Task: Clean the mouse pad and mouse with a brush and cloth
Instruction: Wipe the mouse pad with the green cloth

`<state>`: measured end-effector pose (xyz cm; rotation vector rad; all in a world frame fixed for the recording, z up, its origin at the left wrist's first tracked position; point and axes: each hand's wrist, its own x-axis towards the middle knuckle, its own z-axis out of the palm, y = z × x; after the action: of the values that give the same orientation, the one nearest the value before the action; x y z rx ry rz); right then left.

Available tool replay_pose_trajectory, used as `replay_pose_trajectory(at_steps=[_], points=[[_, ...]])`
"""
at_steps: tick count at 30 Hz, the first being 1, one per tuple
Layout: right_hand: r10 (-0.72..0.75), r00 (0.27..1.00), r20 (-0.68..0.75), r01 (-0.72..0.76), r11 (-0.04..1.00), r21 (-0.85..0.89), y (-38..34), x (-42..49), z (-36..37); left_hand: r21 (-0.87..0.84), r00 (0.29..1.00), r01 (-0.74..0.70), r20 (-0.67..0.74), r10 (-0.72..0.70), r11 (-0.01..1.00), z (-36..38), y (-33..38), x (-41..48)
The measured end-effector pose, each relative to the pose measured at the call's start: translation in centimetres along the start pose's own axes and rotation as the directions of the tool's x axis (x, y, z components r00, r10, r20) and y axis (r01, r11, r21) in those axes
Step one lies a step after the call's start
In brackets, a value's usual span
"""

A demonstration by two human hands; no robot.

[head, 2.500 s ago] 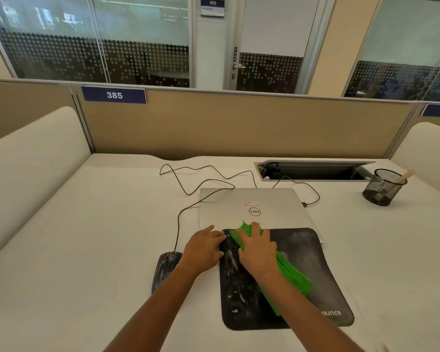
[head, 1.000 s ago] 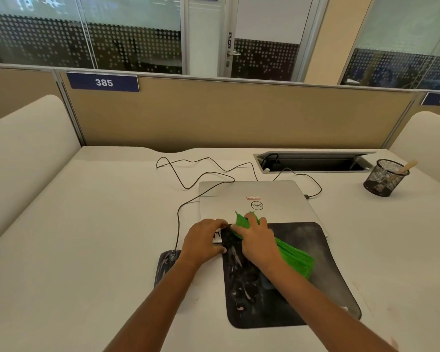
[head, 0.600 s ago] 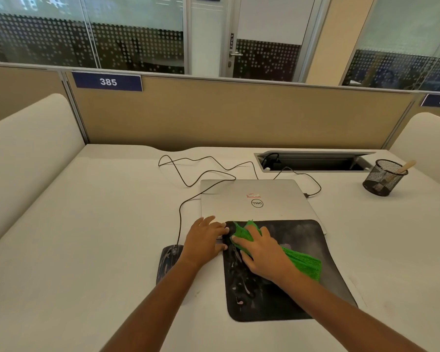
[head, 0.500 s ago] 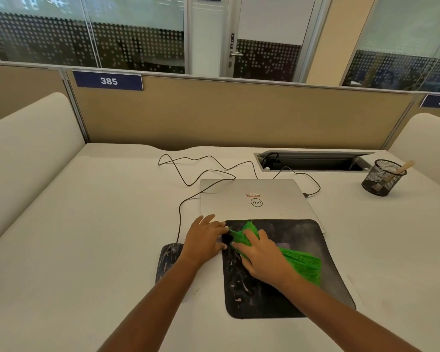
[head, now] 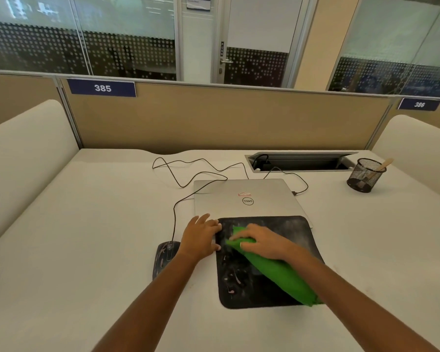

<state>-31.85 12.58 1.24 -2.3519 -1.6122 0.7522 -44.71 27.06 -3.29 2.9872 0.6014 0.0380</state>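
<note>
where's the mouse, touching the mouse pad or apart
Apart. Head view: the mouse lies left of the mouse pad, bare desk between them.

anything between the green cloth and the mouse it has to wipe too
Yes: the left hand and its wrist. The hand rests on the left edge of the mouse pad, between the green cloth held by the right hand and the mouse on the desk.
</note>
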Motion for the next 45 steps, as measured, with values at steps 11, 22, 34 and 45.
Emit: replay_pose_trajectory(at_steps=[11, 22, 34, 45], points=[[0.146, 0.938, -0.315, -0.201, 0.968, -0.151, 0.2, 1.2, 6.4, -0.005, 1.000, 0.012, 0.024, -0.012, 1.000, 0.3, -0.2, -0.2], [0.069, 0.978, -0.197, -0.120, 0.958, -0.260, -0.9, -1.7, 6.8, 0.076, 1.000, -0.007, -0.007, 0.008, 0.997, 0.2, -0.2, 0.0], [0.146, 0.985, -0.091, -0.130, 0.979, 0.159, -2.0, -4.2, 3.1, 0.161, 0.998, -0.056, 0.051, 0.048, 0.985, 0.2, -0.2, -0.1], [0.402, 0.904, -0.144, -0.418, 0.901, -0.112, -2.3, -0.8, 5.8, 0.210, 0.999, -0.040, 0.001, 0.041, 0.977, 0.7, 0.4, -1.5]])
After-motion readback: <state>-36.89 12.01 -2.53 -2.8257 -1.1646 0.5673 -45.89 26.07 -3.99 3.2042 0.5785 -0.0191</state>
